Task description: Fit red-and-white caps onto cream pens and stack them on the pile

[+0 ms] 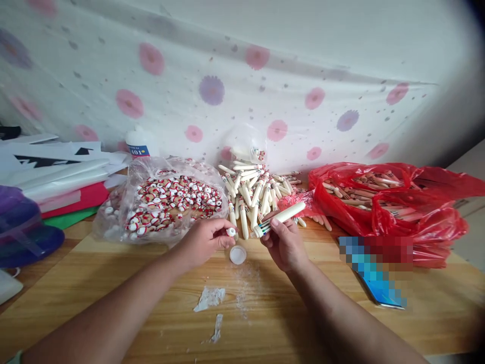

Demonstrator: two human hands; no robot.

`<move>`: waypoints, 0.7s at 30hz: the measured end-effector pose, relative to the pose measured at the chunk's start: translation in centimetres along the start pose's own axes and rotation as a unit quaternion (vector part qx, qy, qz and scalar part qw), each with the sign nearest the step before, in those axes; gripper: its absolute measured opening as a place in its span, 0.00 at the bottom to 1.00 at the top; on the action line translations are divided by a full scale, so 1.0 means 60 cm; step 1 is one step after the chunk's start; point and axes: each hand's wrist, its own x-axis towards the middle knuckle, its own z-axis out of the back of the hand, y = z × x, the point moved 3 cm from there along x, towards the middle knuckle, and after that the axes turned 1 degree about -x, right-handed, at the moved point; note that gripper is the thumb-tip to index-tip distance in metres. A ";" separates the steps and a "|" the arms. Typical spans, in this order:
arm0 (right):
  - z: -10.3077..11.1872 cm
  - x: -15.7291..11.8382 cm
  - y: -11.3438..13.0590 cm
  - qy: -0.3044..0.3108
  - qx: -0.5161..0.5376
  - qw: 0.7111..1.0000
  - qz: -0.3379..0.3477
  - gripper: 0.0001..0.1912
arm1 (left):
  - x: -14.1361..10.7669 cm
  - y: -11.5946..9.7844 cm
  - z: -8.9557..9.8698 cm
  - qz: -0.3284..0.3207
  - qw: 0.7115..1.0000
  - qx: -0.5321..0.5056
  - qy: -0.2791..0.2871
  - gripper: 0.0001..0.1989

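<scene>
My left hand (207, 240) pinches a small white-and-red figure head (231, 232) between thumb and fingers, its round white end facing me. In my right hand (285, 243) lies a cream multicolour pen (286, 214), tilted, with its coloured sliders toward the left. The two hands are apart, a short gap between head and pen. Just below them a small white round cap (238, 255) rests on the wooden table (151, 313). Behind, a heap of similar cream pens (257, 192) is piled up.
A clear plastic bag (174, 202) of figure heads lies open at left. To the right sits a red plastic bag (424, 222) with more pens, near a blue phone (375, 275). A white bottle (138, 143), papers (56, 167) and glue-like scraps (209, 298) are also there.
</scene>
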 end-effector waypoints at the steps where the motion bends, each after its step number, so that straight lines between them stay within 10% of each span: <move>1: -0.002 -0.002 0.004 -0.003 0.002 1.000 0.012 0.17 | -0.001 0.000 -0.007 -0.002 1.000 -0.001 0.002 0.10; 14: -0.009 -0.006 -0.012 0.029 -0.082 0.996 0.031 0.13 | -0.005 -0.018 -0.024 -0.076 0.989 0.128 0.018 0.13; 21: -0.019 -0.020 -0.023 0.041 -0.198 0.968 0.148 0.11 | -0.014 -0.031 -0.020 -0.056 0.988 0.146 0.002 0.14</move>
